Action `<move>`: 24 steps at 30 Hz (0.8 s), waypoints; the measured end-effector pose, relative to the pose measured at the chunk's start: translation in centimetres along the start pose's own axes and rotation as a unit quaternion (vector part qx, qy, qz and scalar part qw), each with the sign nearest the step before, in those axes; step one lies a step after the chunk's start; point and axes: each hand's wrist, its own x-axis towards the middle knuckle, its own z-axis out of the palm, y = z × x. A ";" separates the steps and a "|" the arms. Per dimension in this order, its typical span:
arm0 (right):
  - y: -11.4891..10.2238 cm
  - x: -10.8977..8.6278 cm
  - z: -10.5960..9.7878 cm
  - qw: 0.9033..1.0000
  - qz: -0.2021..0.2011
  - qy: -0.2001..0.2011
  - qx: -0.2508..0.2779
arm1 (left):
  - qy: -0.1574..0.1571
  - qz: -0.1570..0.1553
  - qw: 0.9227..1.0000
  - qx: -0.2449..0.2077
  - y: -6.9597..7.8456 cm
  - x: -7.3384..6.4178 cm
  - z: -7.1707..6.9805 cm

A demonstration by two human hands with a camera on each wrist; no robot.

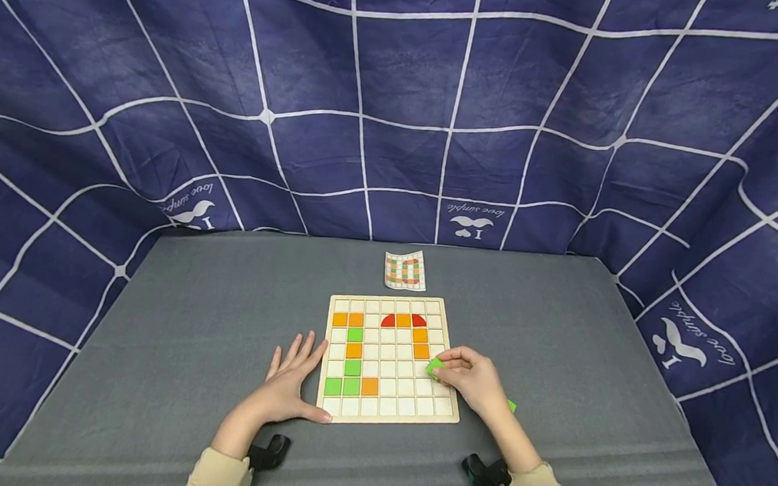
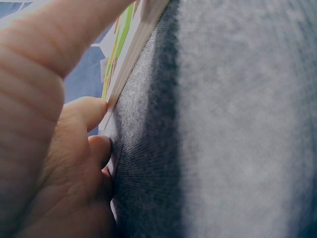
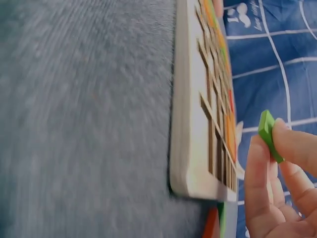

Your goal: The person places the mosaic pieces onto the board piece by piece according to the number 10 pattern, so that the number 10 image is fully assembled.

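My right hand [image 1: 477, 379] pinches a green square tile [image 3: 266, 130] between thumb and fingertips, over the right side of the wooden grid board [image 1: 387, 422]. My left hand [image 1: 284, 390] lies at the board's left side with fingers spread. Its thumb touches the lower left corner, and its index fingertip is at the left edge. Orange tiles [image 1: 354, 351] and green tiles [image 1: 353, 368] form a run at the board's left. Two red rounded pieces [image 1: 388, 320] flank an orange tile near the top, with more orange tiles [image 1: 420, 336] below on the right.
A small printed card [image 1: 405, 270] with a coloured grid pattern lies behind the board on the grey cloth [image 1: 232, 291]. Another green piece [image 1: 512, 405] shows partly beyond my right wrist. A red piece [image 3: 211, 224] lies near the board's corner. A blue checked curtain [image 1: 396, 159] surrounds the table.
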 end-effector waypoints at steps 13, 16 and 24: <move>-0.4 0.7 2.1 0.983 -0.082 0.014 -0.164 | 0.004 0.007 1.000 0.004 0.0 -0.2 -0.1; -0.4 0.8 2.2 0.981 -0.086 0.015 -0.176 | 0.006 0.013 1.000 0.003 0.1 -0.2 -0.1; -0.5 0.9 2.2 0.974 -0.110 0.013 -0.195 | -0.001 0.010 1.000 0.010 0.0 -0.3 -0.1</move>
